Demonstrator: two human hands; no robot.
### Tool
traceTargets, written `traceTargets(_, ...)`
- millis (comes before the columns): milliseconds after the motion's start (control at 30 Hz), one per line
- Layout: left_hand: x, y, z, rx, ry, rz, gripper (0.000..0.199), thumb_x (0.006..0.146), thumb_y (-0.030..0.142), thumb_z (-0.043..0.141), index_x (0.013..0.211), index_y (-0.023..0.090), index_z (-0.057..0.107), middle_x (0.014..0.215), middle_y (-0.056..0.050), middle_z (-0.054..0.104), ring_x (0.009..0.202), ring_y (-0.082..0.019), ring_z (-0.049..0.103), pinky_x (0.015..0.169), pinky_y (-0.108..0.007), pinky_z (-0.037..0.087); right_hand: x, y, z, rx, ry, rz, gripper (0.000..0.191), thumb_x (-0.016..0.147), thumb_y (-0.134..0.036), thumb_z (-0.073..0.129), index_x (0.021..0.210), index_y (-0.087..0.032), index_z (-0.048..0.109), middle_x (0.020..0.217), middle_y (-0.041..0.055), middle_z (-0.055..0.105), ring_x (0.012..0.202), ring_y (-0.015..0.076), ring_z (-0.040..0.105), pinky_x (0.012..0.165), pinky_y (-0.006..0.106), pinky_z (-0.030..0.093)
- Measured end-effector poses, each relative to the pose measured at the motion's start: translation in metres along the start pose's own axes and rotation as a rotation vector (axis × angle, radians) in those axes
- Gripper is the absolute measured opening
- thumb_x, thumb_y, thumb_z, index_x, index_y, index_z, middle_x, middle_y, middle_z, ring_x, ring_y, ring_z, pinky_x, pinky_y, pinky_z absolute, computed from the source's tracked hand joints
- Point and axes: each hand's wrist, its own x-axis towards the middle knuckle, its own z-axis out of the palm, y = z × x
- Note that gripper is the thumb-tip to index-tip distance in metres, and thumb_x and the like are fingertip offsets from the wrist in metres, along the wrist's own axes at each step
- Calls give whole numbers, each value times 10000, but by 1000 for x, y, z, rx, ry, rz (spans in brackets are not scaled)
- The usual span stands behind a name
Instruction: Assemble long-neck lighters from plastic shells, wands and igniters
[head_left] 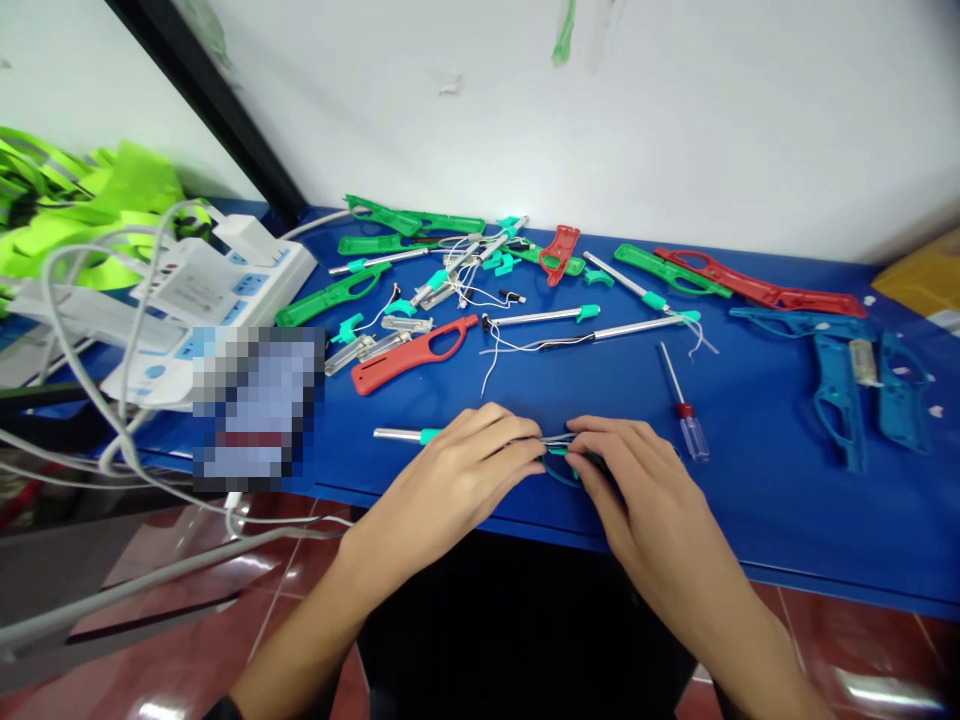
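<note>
On the blue table, by its front edge, pinching a wired piece between left hand and right hand, set just apart, seemingly midway through assembly, with red casing and green casings lying loose behind, apparently unjoined.

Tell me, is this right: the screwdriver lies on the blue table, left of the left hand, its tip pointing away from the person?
Not quite: the head view shows the screwdriver to the right of the right hand, not left of the left hand. It does lie on the blue table, tip pointing away from the person.
</note>
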Motion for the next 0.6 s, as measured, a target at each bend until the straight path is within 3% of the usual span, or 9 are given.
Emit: traceTargets(600,2,0,-2,-14,-6,0,191,1141,246,555,1225,162,704,1251,-72,777,1132,-220,684,1010,-414,543,1,5,-1,60,2,39,85,1128,-194,531,1080,-221,596,1221,90,724,1150,231,688,981,400,516)
